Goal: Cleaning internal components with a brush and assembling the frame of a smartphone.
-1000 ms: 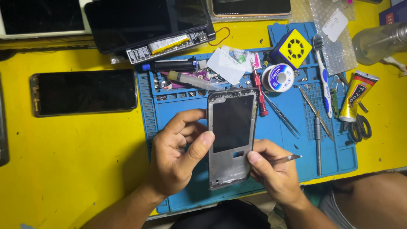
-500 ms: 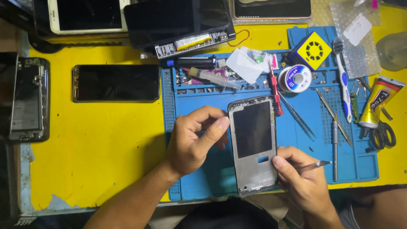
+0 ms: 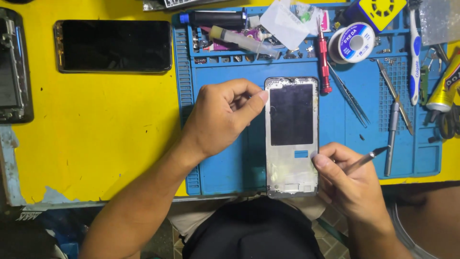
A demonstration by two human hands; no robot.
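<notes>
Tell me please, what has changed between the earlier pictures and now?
Little changed on the bench. The view shifted left, so a dismantled phone now shows at the table edge. The left hand still steadies the phone frame on the blue mat; the right hand keeps the metal tool. Nothing was released.

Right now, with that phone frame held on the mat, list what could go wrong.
1. The left hand steadies the phone frame only at its upper left edge, so it could pivot on the blue mat.
2. The metal tool in the right hand could slip and scratch the frame.
3. The frame's lower end overhangs the mat's near edge and might tip off.
</notes>
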